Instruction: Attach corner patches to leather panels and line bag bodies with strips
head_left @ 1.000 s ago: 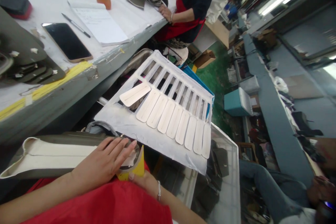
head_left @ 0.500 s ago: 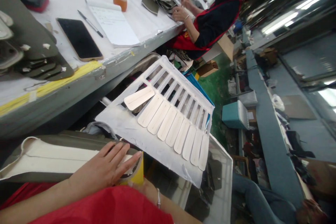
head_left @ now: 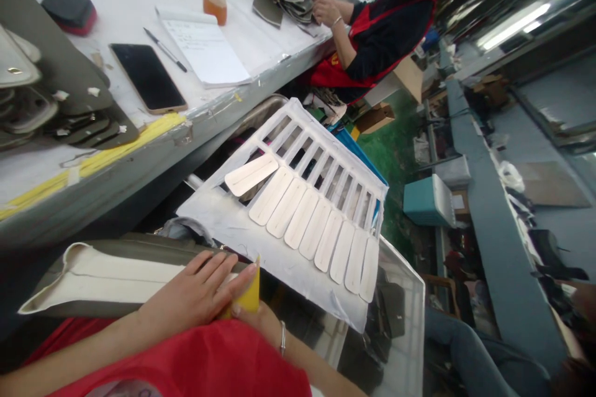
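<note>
My left hand (head_left: 205, 282) lies flat, fingers stretched out, on a long cream panel (head_left: 125, 276) with a seam line down its middle. The panel sits on an olive-green padded piece (head_left: 172, 250) across my lap. At its right end a stiff yellow piece (head_left: 249, 296) stands upright against my left fingertips. My right hand (head_left: 261, 319), with a bracelet at the wrist, grips the yellow piece from below, thumb on its face. Its other fingers are hidden. Just beyond, several cream strips (head_left: 302, 223) with rounded ends lie in a row on a white slatted rack (head_left: 209, 208).
On the worktable (head_left: 261, 56) to the left are a phone (head_left: 149, 77), a pen (head_left: 165, 49), a notepad (head_left: 205, 49), a glue bottle (head_left: 215, 3) and olive pieces (head_left: 69, 74). A co-worker (head_left: 372, 43) handles pieces at the far end. A clear bin (head_left: 414, 310) stands below the rack.
The view has shifted slightly, so the scene sits a little further right. More of the yellow piece shows upright between my hands. The co-worker's hands have moved at the pile.
</note>
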Tool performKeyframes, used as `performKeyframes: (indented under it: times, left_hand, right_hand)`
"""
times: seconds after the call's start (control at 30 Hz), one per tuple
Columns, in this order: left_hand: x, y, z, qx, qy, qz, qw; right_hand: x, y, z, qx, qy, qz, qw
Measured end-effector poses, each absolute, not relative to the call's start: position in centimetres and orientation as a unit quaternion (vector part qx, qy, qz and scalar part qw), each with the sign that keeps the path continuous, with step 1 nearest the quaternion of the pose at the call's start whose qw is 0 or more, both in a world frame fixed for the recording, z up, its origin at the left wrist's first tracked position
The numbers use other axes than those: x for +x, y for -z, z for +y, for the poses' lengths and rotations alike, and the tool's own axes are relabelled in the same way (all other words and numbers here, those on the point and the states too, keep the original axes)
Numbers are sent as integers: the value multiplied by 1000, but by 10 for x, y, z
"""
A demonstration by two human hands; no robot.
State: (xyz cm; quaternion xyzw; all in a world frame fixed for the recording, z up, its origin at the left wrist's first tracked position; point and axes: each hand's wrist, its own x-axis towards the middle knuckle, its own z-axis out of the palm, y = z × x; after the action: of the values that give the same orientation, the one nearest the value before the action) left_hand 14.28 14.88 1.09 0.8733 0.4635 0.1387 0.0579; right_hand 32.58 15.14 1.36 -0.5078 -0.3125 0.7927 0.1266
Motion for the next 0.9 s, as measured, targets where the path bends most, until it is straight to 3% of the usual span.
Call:
performKeyframes:
  times: [0.1, 0.27, 0.33, 0.43, 0.5, 0.63, 0.9]
  left_hand:
    - [143, -18, 149, 874, -129, 461, 83]
    - [144, -36, 143, 876, -113, 454, 119]
    - [143, -39, 138, 878, -119, 450, 113]
    - [140, -38, 134, 880, -128, 447, 100]
    - [139, -36, 132, 880, -123, 449, 93]
    - [139, -35, 130, 882, -122, 447, 83]
    - [138, -39, 132, 886, -106, 443, 84]
  right_hand:
    - [327, -22, 145, -510, -787, -317, 143]
    - [339, -52, 130, -540, -782, -296, 100]
    - [340, -65, 126, -527, -788, -241, 209]
    - [328, -77, 127, -502, -710, -187, 457]
    - [315, -78, 132, -506, -639, -188, 547]
    - [291, -65, 141, -534, -565, -193, 599]
    - [272, -40, 145, -558, -516, -248, 601]
